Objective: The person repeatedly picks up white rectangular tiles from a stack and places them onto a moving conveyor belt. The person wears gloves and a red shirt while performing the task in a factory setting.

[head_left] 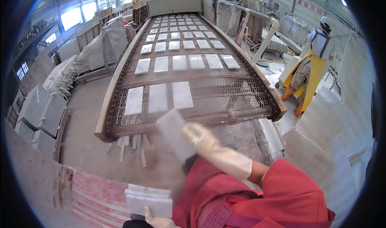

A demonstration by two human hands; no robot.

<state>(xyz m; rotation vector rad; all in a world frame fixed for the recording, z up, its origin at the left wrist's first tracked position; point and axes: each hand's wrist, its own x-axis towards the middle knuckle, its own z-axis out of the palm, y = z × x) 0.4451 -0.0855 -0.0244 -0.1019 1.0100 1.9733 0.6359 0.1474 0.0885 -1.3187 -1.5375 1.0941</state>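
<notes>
A pale rubber glove covers my right hand (200, 139), which grips a white stone tile (173, 136) by its right side. That tile is tilted and blurred by motion, just off the near end of a mesh conveyor belt (217, 103). At the bottom, my left hand (159, 220), also gloved, has its thumb against the face of a white tile (149, 206) in a small upright stack; its other fingers are hidden. The nearest row on the belt has three tiles, the closest to my right hand being a white tile (182, 94). More rows lie behind them.
A wooden rail (120, 81) edges the belt. Narrow stone strips (138, 147) lie below its near end. Thick slabs (42, 111) are stacked at left. A person in a yellow apron (311, 75) stands at right, near large leaning sheets (329, 127). A red-stained board (96, 196) lies lower left.
</notes>
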